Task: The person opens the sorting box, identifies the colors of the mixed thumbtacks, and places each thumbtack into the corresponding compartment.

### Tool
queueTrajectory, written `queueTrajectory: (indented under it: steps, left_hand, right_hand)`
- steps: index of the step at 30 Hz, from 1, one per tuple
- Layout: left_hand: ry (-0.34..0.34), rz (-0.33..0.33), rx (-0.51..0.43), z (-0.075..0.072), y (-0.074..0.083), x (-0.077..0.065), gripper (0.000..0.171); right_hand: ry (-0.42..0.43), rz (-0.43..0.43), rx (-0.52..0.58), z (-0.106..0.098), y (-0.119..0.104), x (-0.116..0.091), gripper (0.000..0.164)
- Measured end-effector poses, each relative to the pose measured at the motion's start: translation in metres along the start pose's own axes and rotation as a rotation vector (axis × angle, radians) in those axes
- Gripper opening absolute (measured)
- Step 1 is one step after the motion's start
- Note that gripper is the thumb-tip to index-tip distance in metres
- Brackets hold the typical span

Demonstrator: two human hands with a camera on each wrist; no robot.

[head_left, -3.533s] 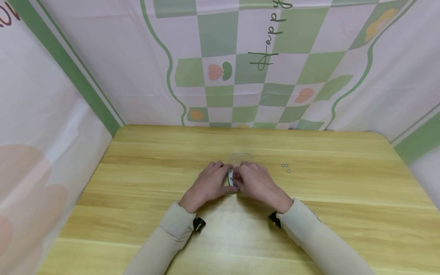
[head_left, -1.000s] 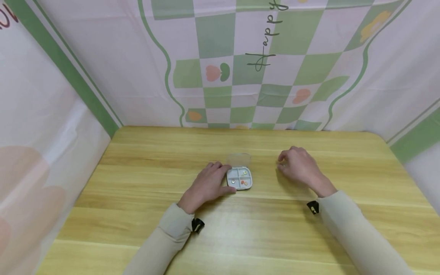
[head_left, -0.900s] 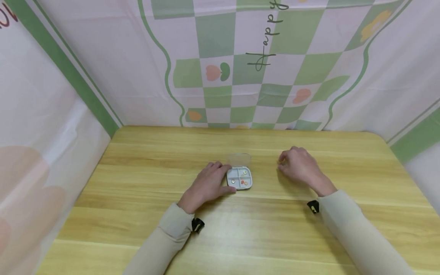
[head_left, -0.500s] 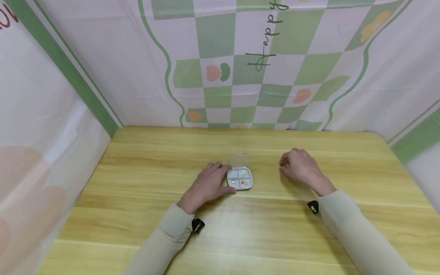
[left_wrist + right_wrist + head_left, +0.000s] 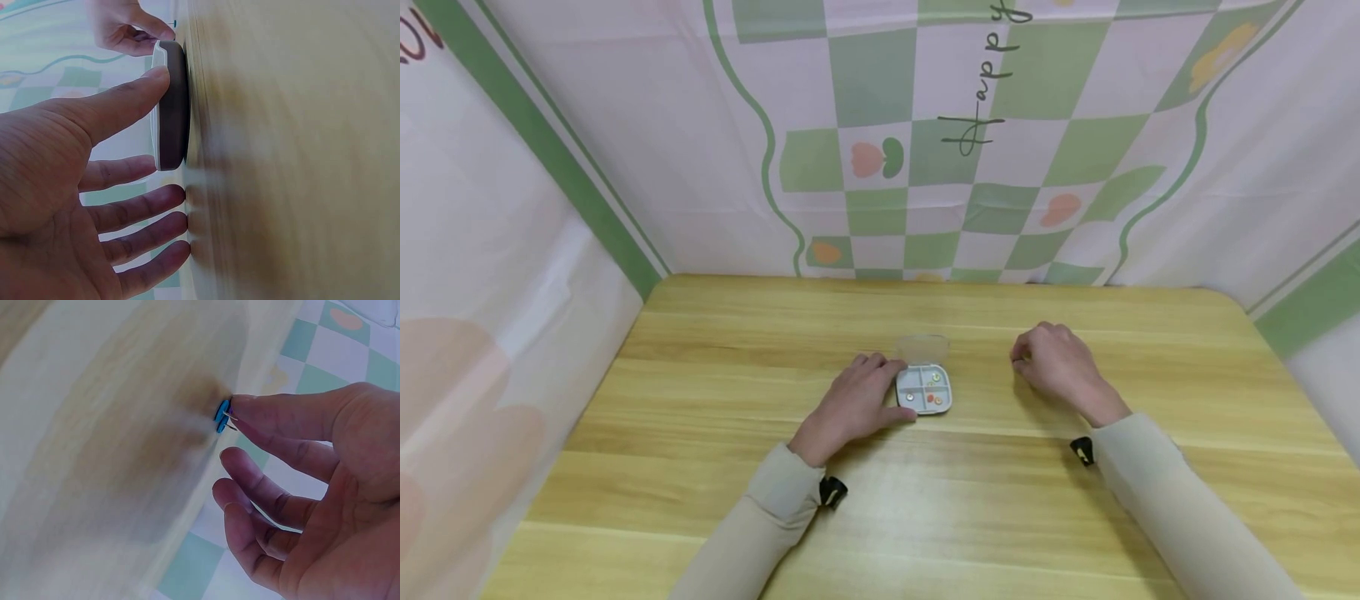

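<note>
A small white pill case point(image 5: 912, 379) with four compartments lies on the table, its clear lid point(image 5: 923, 349) folded back. Small round studs point(image 5: 910, 397) sit in some compartments; one piece is orange. My left hand point(image 5: 857, 400) holds the case between thumb and index finger; the other fingertips rest on the table, as the left wrist view shows. Right of the case, my right hand point(image 5: 1060, 367) is low over the table. Its thumb and index finger meet at blue stud earrings point(image 5: 221, 412) with thin metal posts; the other fingers are loosely bent.
The wooden table point(image 5: 760, 325) has rounded back corners. Behind it hangs a patterned cloth point(image 5: 880, 92), with another cloth point(image 5: 512, 250) along the left side. Dark wrist straps point(image 5: 832, 492) show below both sleeves.
From over the case, my right hand has moved right to where several small studs lay; lately it has barely shifted. My left hand stays at the case.
</note>
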State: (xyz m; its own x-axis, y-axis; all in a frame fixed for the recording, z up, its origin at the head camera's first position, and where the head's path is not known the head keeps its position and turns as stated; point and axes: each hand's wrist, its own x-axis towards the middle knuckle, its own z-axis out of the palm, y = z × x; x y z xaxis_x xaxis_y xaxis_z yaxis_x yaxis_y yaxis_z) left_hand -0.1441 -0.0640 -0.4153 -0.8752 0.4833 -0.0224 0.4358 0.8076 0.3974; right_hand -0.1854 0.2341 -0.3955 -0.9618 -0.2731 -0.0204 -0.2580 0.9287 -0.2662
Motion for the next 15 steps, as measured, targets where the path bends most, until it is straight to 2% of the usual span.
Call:
queueTrajectory:
  steps: [15]
  left_hand:
    - [-0.011, -0.004, 0.001, -0.0014, 0.0009, -0.0006, 0.073]
  right_hand:
    - [0.003, -0.005, -0.021, -0.0008, -0.0006, 0.0007, 0.011]
